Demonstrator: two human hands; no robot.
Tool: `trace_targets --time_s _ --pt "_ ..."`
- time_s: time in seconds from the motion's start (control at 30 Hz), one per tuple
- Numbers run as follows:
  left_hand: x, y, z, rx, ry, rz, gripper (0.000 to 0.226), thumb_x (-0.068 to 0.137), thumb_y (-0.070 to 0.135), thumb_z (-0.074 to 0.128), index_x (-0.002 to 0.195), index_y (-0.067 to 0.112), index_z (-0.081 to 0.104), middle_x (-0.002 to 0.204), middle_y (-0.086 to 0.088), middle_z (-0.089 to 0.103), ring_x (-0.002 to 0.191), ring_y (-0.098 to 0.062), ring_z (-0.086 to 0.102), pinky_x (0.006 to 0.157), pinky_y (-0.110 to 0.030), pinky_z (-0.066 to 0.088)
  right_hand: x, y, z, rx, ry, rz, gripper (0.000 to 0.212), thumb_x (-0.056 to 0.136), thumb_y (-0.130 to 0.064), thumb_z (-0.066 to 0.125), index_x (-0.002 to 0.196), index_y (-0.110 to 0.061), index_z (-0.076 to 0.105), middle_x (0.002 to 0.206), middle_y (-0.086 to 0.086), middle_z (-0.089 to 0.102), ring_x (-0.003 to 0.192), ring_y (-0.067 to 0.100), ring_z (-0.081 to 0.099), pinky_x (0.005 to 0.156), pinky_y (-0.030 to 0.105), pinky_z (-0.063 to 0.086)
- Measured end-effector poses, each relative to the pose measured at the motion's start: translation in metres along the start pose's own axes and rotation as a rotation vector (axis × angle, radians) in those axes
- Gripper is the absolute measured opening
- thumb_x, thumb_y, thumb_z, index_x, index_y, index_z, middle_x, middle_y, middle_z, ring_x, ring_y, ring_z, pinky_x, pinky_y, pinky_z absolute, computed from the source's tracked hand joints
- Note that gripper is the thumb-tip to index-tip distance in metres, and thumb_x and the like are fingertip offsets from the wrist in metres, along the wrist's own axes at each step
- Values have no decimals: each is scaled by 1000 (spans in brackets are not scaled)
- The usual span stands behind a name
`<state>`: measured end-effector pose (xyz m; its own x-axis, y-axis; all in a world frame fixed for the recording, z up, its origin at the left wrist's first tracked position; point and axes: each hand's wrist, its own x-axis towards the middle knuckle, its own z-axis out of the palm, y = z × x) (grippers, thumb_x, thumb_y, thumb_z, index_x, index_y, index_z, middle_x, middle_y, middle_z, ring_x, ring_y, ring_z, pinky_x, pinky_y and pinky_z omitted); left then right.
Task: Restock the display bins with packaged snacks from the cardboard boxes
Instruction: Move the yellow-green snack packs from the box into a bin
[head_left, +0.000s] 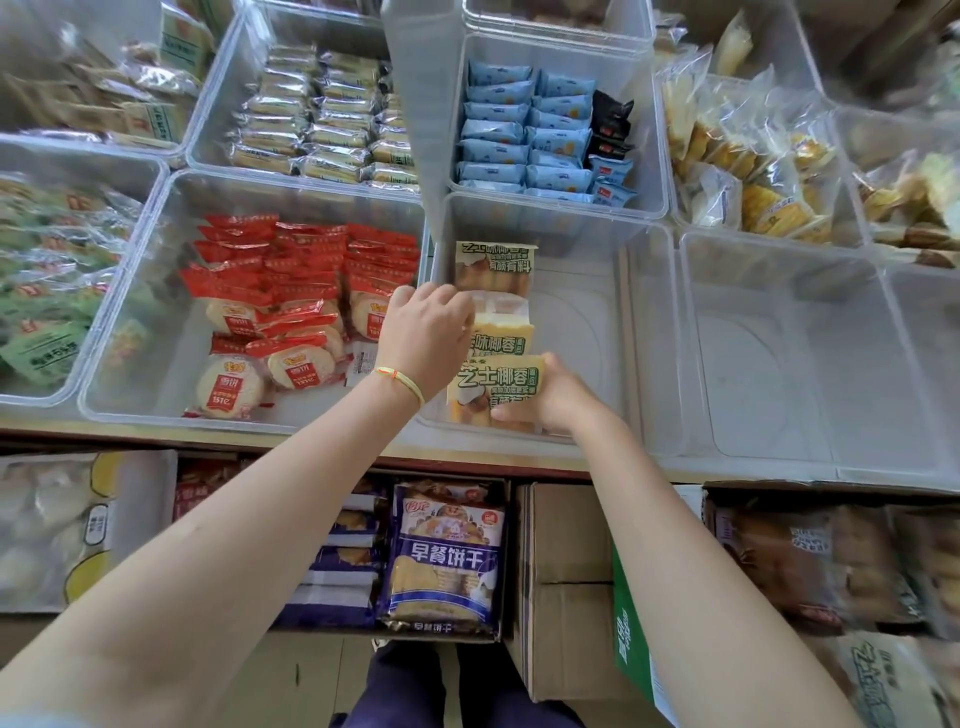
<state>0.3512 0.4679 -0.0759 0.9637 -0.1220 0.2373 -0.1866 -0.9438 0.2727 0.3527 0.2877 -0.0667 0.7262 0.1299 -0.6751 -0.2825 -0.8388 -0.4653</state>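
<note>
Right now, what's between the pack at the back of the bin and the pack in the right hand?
In the head view, one more yellow pack lies between the back pack and the pack held by the right hand; the left hand touches it.

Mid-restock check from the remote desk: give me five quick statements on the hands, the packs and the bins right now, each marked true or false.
1. The right hand grips a yellow-green snack pack. True.
2. The left hand is down in a cardboard box. False: it reaches into the clear bin, on the packs.
3. The bin with red packs lies left of that bin. True.
4. The blue packs lie in the nearest row of bins. False: they lie in a bin behind it.
5. The left wrist wears a band. True.
</note>
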Motion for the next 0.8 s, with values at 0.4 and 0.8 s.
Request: trace_targets --time_s 0.4,0.8 --pt "20 -2 3 125 -185 77 11 89 17 62 83 21 70 89 4 65 88 -22 51 81 -35 35 -3 9 0 -66 31 47 71 74 -29 87 126 -20 39 106 -4 61 101 20 57 81 31 44" --pt "-9 -8 20 -53 -37 61 15 91 18 61 84 20 74 89 4 73 96 -24 63 104 -46 31 8 16 -1 15 -17 36 75 70 -26 89 120 -22 33 100 -6 58 97 19 58 77 33 45"
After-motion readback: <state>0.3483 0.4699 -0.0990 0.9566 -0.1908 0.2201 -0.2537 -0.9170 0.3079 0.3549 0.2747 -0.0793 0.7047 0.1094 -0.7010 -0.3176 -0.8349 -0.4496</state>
